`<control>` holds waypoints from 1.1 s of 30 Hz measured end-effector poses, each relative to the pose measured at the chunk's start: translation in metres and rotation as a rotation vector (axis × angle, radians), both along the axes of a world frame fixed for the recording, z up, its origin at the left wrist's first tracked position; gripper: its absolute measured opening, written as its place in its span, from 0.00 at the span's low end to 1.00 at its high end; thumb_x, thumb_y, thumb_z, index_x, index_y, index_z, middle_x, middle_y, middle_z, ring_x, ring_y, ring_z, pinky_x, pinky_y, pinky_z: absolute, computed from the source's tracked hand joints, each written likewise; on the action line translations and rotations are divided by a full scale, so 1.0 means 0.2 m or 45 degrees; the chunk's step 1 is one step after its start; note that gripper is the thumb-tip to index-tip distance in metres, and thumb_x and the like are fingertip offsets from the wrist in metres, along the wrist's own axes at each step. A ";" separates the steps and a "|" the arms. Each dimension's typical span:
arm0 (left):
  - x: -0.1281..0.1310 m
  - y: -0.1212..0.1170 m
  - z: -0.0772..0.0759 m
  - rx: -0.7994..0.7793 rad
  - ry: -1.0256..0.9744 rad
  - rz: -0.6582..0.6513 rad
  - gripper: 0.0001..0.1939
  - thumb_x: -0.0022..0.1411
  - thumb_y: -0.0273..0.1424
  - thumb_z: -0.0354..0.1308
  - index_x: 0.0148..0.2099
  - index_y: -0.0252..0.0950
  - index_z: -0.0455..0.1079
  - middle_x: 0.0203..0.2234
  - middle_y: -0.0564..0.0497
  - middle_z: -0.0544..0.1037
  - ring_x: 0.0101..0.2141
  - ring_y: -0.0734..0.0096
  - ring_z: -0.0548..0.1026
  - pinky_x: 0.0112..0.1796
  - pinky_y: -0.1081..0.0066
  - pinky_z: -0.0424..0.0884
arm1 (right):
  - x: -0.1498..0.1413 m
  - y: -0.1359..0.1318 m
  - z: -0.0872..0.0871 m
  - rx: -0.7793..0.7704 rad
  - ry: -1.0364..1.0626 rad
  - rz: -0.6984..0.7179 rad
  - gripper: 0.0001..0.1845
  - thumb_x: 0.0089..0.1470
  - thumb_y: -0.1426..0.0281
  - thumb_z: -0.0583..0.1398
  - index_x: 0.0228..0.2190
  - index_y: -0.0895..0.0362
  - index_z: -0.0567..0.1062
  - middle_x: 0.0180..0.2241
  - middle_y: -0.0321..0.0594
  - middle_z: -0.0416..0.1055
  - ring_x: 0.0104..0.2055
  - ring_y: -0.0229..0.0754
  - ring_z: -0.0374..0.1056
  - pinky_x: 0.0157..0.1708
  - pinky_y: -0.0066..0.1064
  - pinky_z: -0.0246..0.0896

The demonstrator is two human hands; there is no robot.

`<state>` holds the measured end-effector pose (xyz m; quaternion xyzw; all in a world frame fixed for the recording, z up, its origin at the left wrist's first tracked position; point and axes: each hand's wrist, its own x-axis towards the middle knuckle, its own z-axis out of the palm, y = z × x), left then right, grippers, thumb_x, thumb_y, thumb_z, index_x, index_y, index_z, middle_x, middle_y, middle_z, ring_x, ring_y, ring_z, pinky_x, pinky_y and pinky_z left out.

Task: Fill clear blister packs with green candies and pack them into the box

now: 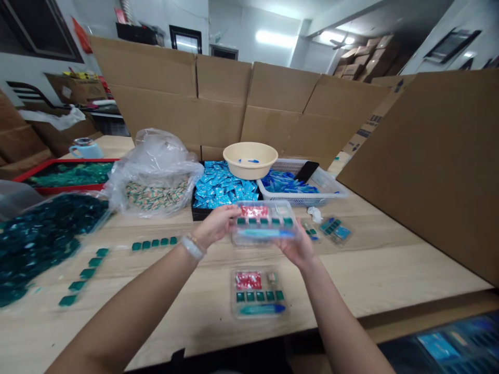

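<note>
Both hands hold a clear plastic pack (264, 222) up over the wooden table (390, 270). It shows a red packet, a row of green squares and a blue pen-like piece. My left hand (216, 224) grips its left end, fingers curled on the rim. My right hand (298, 246) supports it from below at the right. A second filled pack (258, 292) lies flat on the table nearer to me. Another pack (334, 229) lies at the right.
Green squares (154, 243) lie in rows at the left beside a heap of dark green packets (39, 234). Behind stand a clear bag (156, 176), a tray of blue sachets (222, 188), a cream bowl (250, 158), a white basket (300, 182) and cardboard walls (429, 166).
</note>
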<state>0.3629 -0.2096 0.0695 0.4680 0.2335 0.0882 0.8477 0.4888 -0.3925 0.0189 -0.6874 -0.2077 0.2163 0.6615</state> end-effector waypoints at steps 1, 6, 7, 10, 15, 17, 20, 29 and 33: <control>-0.06 -0.05 -0.02 0.077 -0.009 -0.022 0.11 0.47 0.24 0.58 0.36 0.32 0.65 0.28 0.50 0.73 0.26 0.74 0.71 0.26 0.76 0.69 | -0.05 -0.05 0.02 0.054 0.234 0.165 0.28 0.48 0.49 0.45 0.36 0.55 0.72 0.30 0.43 0.72 0.31 0.45 0.67 0.29 0.36 0.60; -0.31 -0.30 -0.27 0.283 0.170 0.014 0.17 0.49 0.32 0.56 0.42 0.34 0.60 0.35 0.48 0.70 0.32 0.71 0.71 0.27 0.73 0.68 | -0.26 -0.21 -0.05 0.046 0.679 0.193 0.13 0.38 0.61 0.62 0.28 0.55 0.72 0.25 0.37 0.71 0.28 0.41 0.66 0.29 0.32 0.60; -0.33 -0.34 -0.33 0.376 0.215 0.017 0.17 0.50 0.33 0.55 0.42 0.34 0.60 0.35 0.47 0.70 0.32 0.70 0.71 0.28 0.71 0.68 | -0.28 -0.23 -0.10 0.026 0.617 0.095 0.13 0.36 0.62 0.63 0.27 0.55 0.72 0.25 0.36 0.71 0.27 0.40 0.66 0.29 0.31 0.59; -0.37 -0.40 -0.50 0.904 0.326 0.020 0.15 0.51 0.31 0.53 0.42 0.32 0.63 0.34 0.46 0.69 0.35 0.66 0.69 0.36 0.65 0.67 | -0.32 -0.28 -0.28 -0.150 0.224 -0.154 0.16 0.36 0.59 0.62 0.28 0.57 0.73 0.25 0.37 0.70 0.26 0.40 0.64 0.28 0.31 0.59; -0.36 -0.38 -0.49 1.634 0.392 -0.056 0.20 0.52 0.31 0.52 0.49 0.31 0.60 0.40 0.42 0.65 0.44 0.61 0.64 0.45 0.61 0.62 | -0.23 -0.30 -0.37 -0.640 -0.621 -0.295 0.19 0.41 0.59 0.58 0.32 0.59 0.74 0.30 0.45 0.66 0.32 0.46 0.64 0.34 0.38 0.60; -0.29 -0.34 -0.39 1.863 0.247 -0.039 0.23 0.54 0.30 0.51 0.53 0.33 0.56 0.45 0.42 0.63 0.47 0.62 0.62 0.46 0.61 0.60 | -0.13 -0.23 -0.29 -0.634 -0.913 -0.299 0.18 0.47 0.61 0.54 0.37 0.58 0.72 0.33 0.46 0.65 0.37 0.47 0.62 0.37 0.39 0.58; -0.08 -0.28 -0.25 2.170 -0.025 -0.111 0.19 0.55 0.30 0.51 0.51 0.36 0.59 0.48 0.44 0.63 0.49 0.63 0.60 0.48 0.62 0.58 | 0.04 -0.04 -0.15 -0.524 -1.144 -0.141 0.14 0.50 0.66 0.51 0.36 0.57 0.72 0.32 0.44 0.66 0.37 0.44 0.62 0.38 0.36 0.57; 0.28 -0.17 -0.28 2.127 -0.184 -0.288 0.13 0.52 0.27 0.53 0.42 0.36 0.68 0.45 0.44 0.67 0.49 0.62 0.60 0.50 0.62 0.52 | 0.33 0.18 -0.12 -0.421 -0.937 -0.076 0.10 0.43 0.64 0.56 0.21 0.57 0.73 0.23 0.39 0.65 0.29 0.41 0.59 0.33 0.33 0.53; 0.35 -0.17 -0.25 1.674 -0.204 -0.030 0.11 0.54 0.27 0.50 0.39 0.38 0.70 0.39 0.47 0.71 0.42 0.66 0.66 0.46 0.67 0.58 | 0.33 0.13 -0.07 -0.304 -0.644 -0.036 0.15 0.45 0.59 0.53 0.23 0.57 0.72 0.19 0.35 0.64 0.22 0.37 0.58 0.25 0.29 0.53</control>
